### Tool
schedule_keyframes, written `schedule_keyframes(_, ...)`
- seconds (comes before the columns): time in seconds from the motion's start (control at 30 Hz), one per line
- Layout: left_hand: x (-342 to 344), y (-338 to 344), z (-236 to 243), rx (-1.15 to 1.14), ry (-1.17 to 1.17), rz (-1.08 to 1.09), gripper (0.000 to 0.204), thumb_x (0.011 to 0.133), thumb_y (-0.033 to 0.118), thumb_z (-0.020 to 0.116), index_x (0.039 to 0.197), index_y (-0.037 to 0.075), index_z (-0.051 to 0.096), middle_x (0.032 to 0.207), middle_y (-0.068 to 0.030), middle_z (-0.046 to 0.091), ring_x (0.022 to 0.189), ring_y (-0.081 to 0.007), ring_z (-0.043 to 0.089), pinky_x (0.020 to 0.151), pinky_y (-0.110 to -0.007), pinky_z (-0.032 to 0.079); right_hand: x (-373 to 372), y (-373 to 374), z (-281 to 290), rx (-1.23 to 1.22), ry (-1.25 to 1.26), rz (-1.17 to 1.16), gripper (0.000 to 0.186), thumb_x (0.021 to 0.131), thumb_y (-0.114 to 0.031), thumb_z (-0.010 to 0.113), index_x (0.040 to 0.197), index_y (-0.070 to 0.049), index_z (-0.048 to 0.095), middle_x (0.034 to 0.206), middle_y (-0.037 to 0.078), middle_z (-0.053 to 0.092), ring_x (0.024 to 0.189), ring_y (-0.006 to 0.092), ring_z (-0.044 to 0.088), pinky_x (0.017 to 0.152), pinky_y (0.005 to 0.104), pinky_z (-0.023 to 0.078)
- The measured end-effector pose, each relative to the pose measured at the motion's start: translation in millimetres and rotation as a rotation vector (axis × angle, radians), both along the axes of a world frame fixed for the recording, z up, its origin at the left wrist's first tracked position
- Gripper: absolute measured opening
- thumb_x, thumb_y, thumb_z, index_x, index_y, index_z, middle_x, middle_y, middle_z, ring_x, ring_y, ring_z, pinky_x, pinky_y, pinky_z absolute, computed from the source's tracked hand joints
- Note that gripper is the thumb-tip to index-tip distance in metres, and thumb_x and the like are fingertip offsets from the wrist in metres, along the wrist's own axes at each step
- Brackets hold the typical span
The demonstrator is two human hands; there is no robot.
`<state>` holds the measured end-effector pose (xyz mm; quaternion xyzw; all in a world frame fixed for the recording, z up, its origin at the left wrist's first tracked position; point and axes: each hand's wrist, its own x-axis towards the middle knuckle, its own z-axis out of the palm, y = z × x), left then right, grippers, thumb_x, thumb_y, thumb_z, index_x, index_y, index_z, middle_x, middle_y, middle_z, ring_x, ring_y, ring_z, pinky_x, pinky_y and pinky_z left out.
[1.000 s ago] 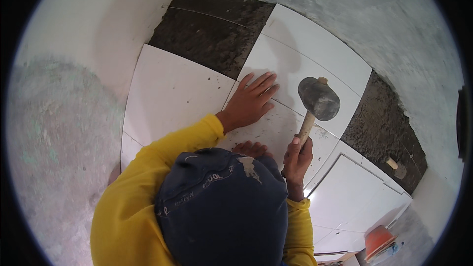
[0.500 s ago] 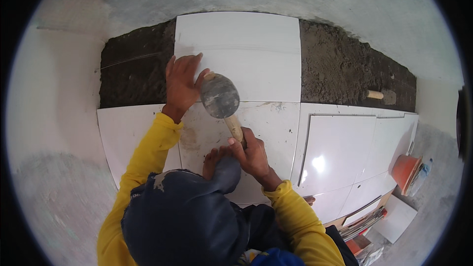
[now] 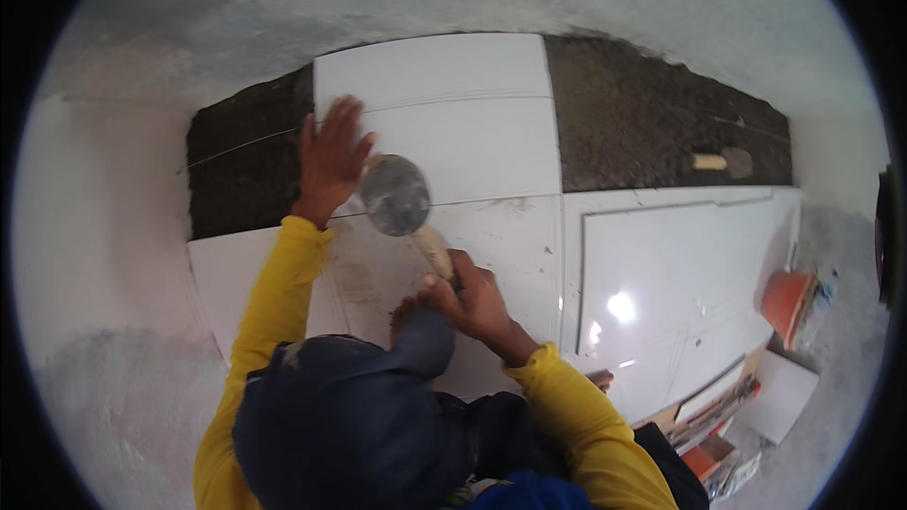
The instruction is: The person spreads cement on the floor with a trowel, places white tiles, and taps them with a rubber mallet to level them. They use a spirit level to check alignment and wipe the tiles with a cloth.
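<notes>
While the right hand [image 3: 480, 305] holds a mallet [image 3: 397, 196], mortar [image 3: 619, 118] bears a trowel [image 3: 710, 161]

Left hand [image 3: 328, 162]: shifted from the front joint of the far white tile [image 3: 453, 146] to its left edge, beside dark mortar [image 3: 248, 162]. Rubber mallet [image 3: 396, 195]: head moved from above the tile's right side to its front left, now just beside that hand. Right hand [image 3: 477, 302]: carried leftward with the handle [image 3: 433, 250], now near the bare toes [image 3: 401, 317].
</notes>
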<state>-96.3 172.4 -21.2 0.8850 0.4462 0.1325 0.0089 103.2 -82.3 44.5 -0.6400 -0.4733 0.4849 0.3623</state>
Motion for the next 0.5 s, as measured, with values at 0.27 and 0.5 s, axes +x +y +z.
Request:
schedule_keyframes(0.27, -28, 34, -3, 0.067, 0.106, 0.279, 0.061, 0.114, 0.05, 0.041, 0.159, 0.01, 0.049, 0.171, -0.0188, 0.039, 0.162, -0.036, 0.029, 0.128, -0.065, 0.016, 0, 3, 11, -0.077, 0.049, -0.005, 0.043, 0.103, -0.029, 0.074, 0.127, 0.003, 0.058, 0.086, 0.022, 0.077, 0.083, 0.0398, 0.08, 0.071, 0.0453, 0.062)
schedule_keyframes(0.5, -35, 42, -26, 0.025, 0.312, 0.464, 0.062, 0.112, 0.051, 0.046, 0.162, 0.014, 0.046, 0.175, -0.0193, 0.03, 0.165, -0.0353, 0.021, 0.129, -0.064, 0.016, -3, 1, 1, -0.065, 0.015, 0.025, 0.049, 0.103, -0.036, 0.073, 0.13, 0.0, 0.055, 0.086, 0.023, 0.076, 0.081, 0.0456, 0.076, 0.072, 0.0484, 0.06)
